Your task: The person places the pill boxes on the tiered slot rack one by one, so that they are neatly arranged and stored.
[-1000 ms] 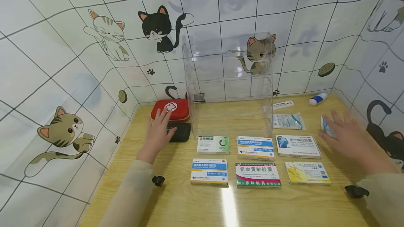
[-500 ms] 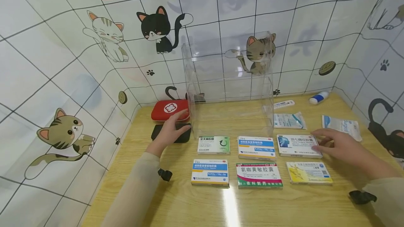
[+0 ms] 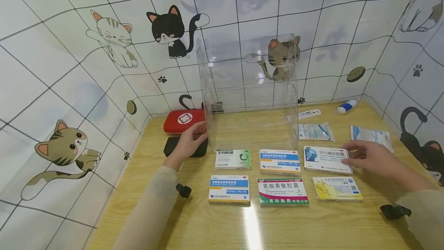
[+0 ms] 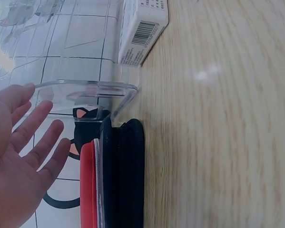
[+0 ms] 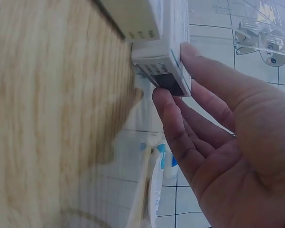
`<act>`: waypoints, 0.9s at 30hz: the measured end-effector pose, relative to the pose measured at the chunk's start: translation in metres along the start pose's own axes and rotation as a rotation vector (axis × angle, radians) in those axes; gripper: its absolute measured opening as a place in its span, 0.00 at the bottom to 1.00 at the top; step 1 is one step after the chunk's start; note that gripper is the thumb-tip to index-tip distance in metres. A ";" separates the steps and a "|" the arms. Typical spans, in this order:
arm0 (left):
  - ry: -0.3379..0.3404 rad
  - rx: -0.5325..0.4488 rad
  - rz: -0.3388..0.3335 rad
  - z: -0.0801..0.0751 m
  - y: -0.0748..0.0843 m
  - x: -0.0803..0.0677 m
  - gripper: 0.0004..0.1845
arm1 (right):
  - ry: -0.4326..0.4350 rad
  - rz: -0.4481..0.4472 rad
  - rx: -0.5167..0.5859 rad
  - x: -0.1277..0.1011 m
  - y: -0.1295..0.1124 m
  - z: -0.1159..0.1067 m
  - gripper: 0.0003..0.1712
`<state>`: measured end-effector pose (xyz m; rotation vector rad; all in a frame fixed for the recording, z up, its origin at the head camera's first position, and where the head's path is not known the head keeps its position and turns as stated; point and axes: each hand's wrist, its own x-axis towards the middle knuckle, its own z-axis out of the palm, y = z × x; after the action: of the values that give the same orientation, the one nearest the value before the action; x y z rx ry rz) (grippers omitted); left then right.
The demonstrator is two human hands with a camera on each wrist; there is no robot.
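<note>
My right hand [image 3: 372, 159] pinches the right end of a white medicine box [image 3: 326, 160] with a blue head picture. In the right wrist view the thumb lies on the box's printed face and a fingertip is at its end. My left hand [image 3: 187, 144] reaches over a black case [image 3: 170, 146], its fingers at the left side of a clear acrylic rack [image 3: 251, 107]. The left wrist view shows those fingers loosely spread with nothing in them. Beside the black case lies a red first-aid case [image 3: 175, 124], partly behind the hand.
Several more medicine boxes lie in two rows before the rack, including a green one [image 3: 233, 160] and a red-and-green one [image 3: 282, 193]. Right of the rack are a sealed packet [image 3: 315, 132], a thermometer pack [image 3: 310, 114], a blue-and-white bottle [image 3: 347, 106] and a surgical packet [image 3: 376, 137].
My right hand has come from the surgical packet to the white medicine box and taken its right end. My left hand has moved right from the red case to the rack's side.
</note>
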<state>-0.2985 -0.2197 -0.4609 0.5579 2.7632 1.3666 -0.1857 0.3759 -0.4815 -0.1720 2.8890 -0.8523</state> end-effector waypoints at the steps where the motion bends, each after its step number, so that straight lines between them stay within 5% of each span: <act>1: 0.004 0.005 -0.004 -0.001 0.000 0.000 0.28 | 0.009 0.009 0.006 0.000 -0.001 0.000 0.40; 8: 0.000 0.000 -0.026 -0.002 0.001 0.001 0.26 | 0.101 0.024 0.050 -0.003 -0.008 -0.006 0.26; 15: 0.001 0.006 -0.052 -0.002 0.005 0.002 0.25 | 0.292 -0.102 0.102 -0.002 -0.024 -0.019 0.13; 27: 0.003 0.010 -0.060 0.001 0.004 0.003 0.26 | 0.389 -0.104 0.142 0.024 -0.119 -0.079 0.19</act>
<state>-0.3002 -0.2154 -0.4579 0.4694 2.7666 1.3431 -0.2122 0.3157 -0.3525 -0.1591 3.1775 -1.2299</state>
